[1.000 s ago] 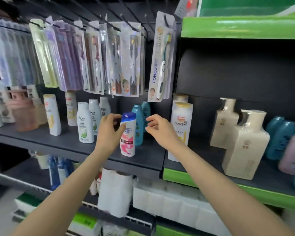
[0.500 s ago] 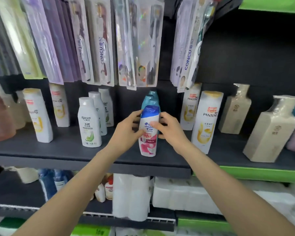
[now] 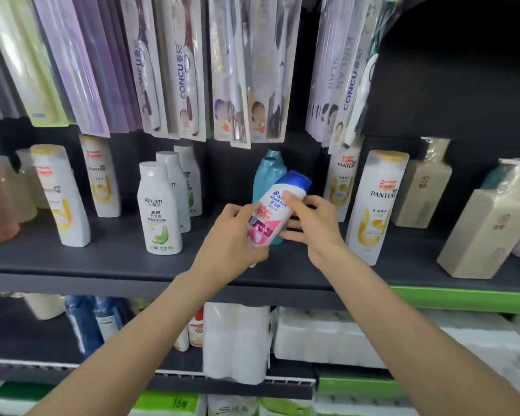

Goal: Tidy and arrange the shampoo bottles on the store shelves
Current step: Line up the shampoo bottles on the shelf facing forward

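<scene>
While both of my hands are on it, the pink bottle (image 3: 272,214) hangs tilted above the shelf (image 3: 117,262), its blue cap leaning up and to the right, its base down by my left palm. My left hand (image 3: 231,235) curls round the lower body, thumb across the pink label; my right hand (image 3: 309,223) wraps the upper part, thumb laid over the printed front just below the cap. I judge I hold it this way so I can turn the label forward and steer the base down with one hand while the other steadies the top.

Taking the pink bottle as my mark: directly behind it stand the teal bottles (image 3: 267,175), in a short file running to the back panel. That, I think, is why it sits where it does, since it seems meant for the front of that file. Left of it stand the white bottles (image 3: 159,211) with green leaves, also in a file. Right of it stands a Pantene bottle (image 3: 376,205), with another behind. Above it hang toothbrush packs (image 3: 237,70), low enough that a tall lift could brush them, so keeping the bottle low looks wise.

The base is not yet on the shelf, as far as I can tell; my left hand hides it.
</scene>
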A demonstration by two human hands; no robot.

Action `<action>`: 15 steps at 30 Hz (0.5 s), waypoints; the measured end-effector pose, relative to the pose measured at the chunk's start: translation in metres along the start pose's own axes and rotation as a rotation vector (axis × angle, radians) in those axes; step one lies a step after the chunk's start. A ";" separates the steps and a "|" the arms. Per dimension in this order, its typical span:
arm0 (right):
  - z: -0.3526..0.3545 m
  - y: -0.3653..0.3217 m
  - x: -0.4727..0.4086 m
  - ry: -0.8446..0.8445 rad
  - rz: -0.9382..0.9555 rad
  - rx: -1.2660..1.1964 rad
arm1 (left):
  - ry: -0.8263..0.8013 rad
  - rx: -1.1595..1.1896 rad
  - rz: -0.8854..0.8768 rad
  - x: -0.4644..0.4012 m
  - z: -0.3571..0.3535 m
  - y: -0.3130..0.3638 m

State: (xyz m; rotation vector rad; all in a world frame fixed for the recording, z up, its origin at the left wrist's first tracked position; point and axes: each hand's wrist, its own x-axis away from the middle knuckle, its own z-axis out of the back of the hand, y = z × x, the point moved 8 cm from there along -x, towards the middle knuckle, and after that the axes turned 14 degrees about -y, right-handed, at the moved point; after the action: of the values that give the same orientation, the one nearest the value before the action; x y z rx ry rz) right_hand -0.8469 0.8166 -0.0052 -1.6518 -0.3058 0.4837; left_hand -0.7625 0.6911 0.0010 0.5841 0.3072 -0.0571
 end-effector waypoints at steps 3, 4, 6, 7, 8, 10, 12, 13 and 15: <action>-0.008 0.000 0.005 -0.120 0.009 -0.068 | 0.036 0.140 -0.034 0.006 0.010 -0.001; -0.012 -0.002 0.007 -0.196 0.024 -0.096 | 0.036 0.225 -0.038 0.009 0.014 -0.003; -0.020 -0.004 0.010 -0.326 0.036 -0.168 | -0.012 0.420 -0.053 0.013 0.016 -0.005; -0.022 -0.004 0.010 -0.357 0.029 -0.196 | -0.047 0.493 -0.066 0.014 0.014 -0.004; -0.022 -0.003 0.010 -0.359 0.021 -0.205 | -0.076 0.541 -0.079 0.014 0.012 -0.004; -0.022 -0.004 0.008 -0.304 0.011 -0.190 | -0.112 0.589 -0.090 0.013 0.008 -0.005; -0.020 -0.004 0.007 -0.218 -0.005 -0.181 | -0.140 0.567 -0.089 0.013 0.005 -0.008; -0.018 -0.003 0.006 -0.179 -0.017 -0.195 | -0.139 0.522 -0.088 0.013 0.005 -0.010; -0.016 -0.001 0.006 -0.132 -0.040 -0.225 | -0.082 0.434 -0.090 0.016 0.011 -0.014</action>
State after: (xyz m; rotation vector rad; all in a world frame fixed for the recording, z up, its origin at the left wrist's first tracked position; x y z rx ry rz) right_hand -0.8342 0.8055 -0.0036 -1.8312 -0.5054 0.5452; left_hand -0.7458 0.6740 -0.0021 0.9952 0.2415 -0.2383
